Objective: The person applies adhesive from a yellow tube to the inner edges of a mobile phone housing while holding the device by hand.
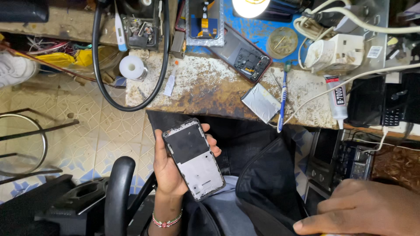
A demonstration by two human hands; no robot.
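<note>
The left hand (168,168) grips a phone frame (194,158) from beneath, below the desk (205,87) edge over the lap with open room around it, while the right hand (363,207), low and far right of the frame, is cut off, its grip impossible to tell.

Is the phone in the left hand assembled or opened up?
Opened up. The phone in the left hand shows a bare inner frame, dark above and grey metal below, with no screen or cover on that face.
</note>
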